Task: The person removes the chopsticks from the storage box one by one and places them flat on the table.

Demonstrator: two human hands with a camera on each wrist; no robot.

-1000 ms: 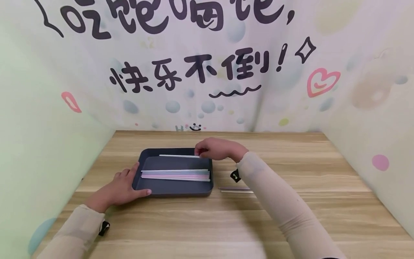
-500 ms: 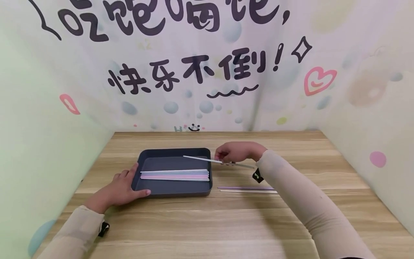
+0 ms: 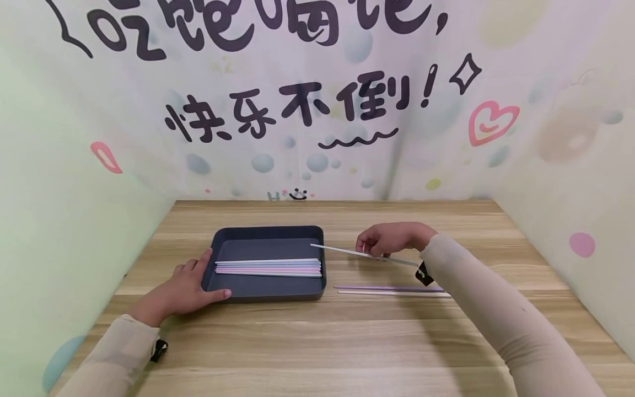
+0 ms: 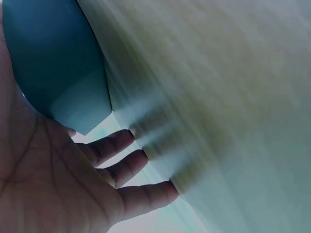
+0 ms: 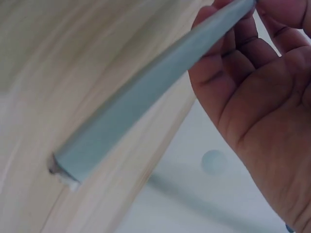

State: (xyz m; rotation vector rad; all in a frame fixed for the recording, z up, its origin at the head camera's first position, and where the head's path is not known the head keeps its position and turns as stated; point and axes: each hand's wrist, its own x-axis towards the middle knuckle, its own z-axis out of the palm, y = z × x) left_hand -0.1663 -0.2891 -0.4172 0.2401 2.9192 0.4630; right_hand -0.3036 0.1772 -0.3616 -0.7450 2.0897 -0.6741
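Observation:
My right hand point(image 3: 394, 238) pinches one pale chopstick point(image 3: 342, 251) over the table, just right of the dark grey tray. Its far tip overlaps the tray's right rim in the head view; the thick, squared end of this pale green chopstick point(image 5: 112, 121) shows large in the right wrist view. At the tray's front left corner rests my left hand point(image 3: 183, 286), thumb over the rim, with three fairly straight fingers point(image 4: 150, 196) reaching down to the table. Several pastel chopsticks point(image 3: 268, 268) lie side by side in the tray point(image 3: 268, 299).
A purple chopstick point(image 3: 377, 288) and a cream chopstick point(image 3: 382, 293) lie on the wooden table point(image 3: 307, 353) right of the tray, their right ends partly behind my right forearm. A printed cloth wall point(image 3: 297, 165) rises along the table's back edge, with pale walls on both sides.
My right hand has lifted the pale chopstick from the back of the tray and carried it right, past the rim. The left hand and the tray stay in place.

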